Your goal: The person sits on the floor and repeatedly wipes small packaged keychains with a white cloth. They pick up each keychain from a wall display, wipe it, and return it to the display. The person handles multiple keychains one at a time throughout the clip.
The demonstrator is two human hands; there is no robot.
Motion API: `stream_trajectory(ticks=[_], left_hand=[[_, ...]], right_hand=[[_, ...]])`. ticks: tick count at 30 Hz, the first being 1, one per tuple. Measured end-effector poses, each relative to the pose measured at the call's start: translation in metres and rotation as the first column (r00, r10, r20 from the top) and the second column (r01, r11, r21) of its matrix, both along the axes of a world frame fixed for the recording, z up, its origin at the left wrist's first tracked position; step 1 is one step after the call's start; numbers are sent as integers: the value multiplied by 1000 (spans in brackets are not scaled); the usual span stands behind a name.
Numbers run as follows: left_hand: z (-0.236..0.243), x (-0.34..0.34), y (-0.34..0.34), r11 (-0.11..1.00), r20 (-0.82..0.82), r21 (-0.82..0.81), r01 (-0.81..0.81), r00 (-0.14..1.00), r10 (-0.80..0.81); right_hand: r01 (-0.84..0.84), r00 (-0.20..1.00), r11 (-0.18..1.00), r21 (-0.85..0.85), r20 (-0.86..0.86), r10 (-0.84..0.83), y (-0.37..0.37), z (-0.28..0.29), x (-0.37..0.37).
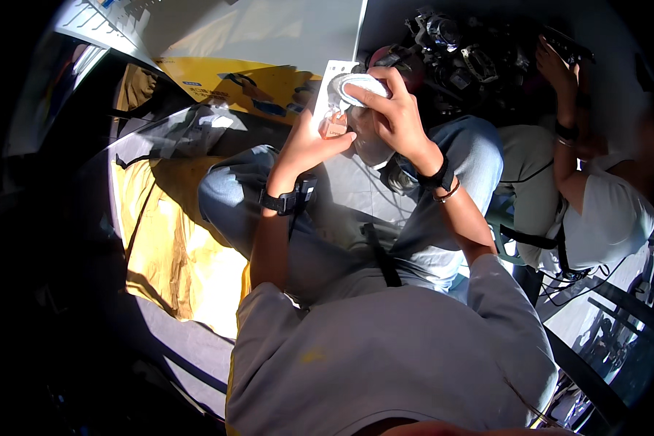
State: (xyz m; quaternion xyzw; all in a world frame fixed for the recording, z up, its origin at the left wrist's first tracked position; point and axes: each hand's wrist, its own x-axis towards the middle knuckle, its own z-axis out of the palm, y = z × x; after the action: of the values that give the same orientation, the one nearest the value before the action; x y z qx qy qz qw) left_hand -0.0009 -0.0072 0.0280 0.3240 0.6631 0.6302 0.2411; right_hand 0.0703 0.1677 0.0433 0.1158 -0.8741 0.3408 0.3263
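Note:
My left hand (303, 149) is closed on a flat white card (335, 70) with small dark marks along its top edge and a pinkish-brown patch low on it. In my right hand (402, 116) is a white oval bundle with grey edges (360, 86), like a folded cloth. My right fingers press it from above and the right, against or just over the card's face. Whether the bundle is fixed to the card I cannot tell. Both hands are above my lap, and each wrist wears a black band.
A yellow and white printed panel (225, 83) stands beyond my hands. A yellow cloth or sack (178, 247) lies at my left. Dark and metallic items (461, 54) are heaped at the far right. Another person (610, 211) sits at my right, one hand (556, 67) raised near that heap.

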Motion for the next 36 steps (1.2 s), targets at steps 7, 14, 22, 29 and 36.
stream_trajectory(ticks=[7, 14, 22, 29, 36], left_hand=[[9, 13, 8, 930, -384, -172, -326, 891, 242], [3, 14, 15, 910, -420, -34, -413, 832, 362], [3, 12, 12, 919, -335, -59, -390, 875, 350], [1, 6, 13, 920, -354, -147, -364, 888, 295], [-4, -4, -4, 995, 20, -77, -62, 998, 64]], right_hand=[[28, 999, 985, -170, 22, -24, -3, -7, -4], [82, 997, 997, -10, -1, -82, -21, -4, 0], [42, 998, 997, 65, 52, -45, -22, -2, 1], [60, 995, 997, 39, 83, -63, -25, -6, 3], [-45, 998, 999, 8, 39, 45, -26, -5, 4]])
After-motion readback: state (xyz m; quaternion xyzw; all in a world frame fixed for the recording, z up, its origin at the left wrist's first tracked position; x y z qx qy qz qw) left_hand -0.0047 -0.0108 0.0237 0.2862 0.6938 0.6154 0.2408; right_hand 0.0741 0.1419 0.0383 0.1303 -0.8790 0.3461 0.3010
